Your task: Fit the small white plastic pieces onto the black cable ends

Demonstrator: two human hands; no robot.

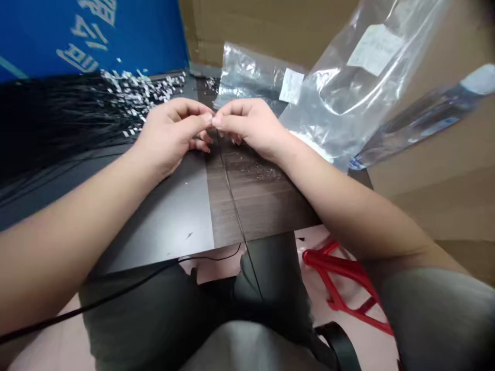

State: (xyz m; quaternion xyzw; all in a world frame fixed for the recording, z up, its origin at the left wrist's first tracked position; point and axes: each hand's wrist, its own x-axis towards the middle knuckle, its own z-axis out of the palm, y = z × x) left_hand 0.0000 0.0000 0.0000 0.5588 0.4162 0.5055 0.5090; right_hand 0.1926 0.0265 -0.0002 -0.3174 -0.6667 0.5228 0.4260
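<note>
My left hand (174, 126) and my right hand (247, 123) meet above the table, thumb and index fingertips pinched together. From beneath the right fingertips a thin black wire (234, 198) runs down across the table and over its front edge to my lap. Its upper end is hidden between the fingers. Whatever the left fingertips pinch is too small to make out. Left of my left hand lies a large bundle of black wires (58, 118) with many small white ends (135, 93).
A clear plastic bag (247, 72) with a white label and a larger clear bag (340, 87) lie behind my right hand. A plastic bottle (421, 121) is at the right. Blue box (147, 36) and cardboard (266, 20) stand behind. A red frame (348, 278) is below.
</note>
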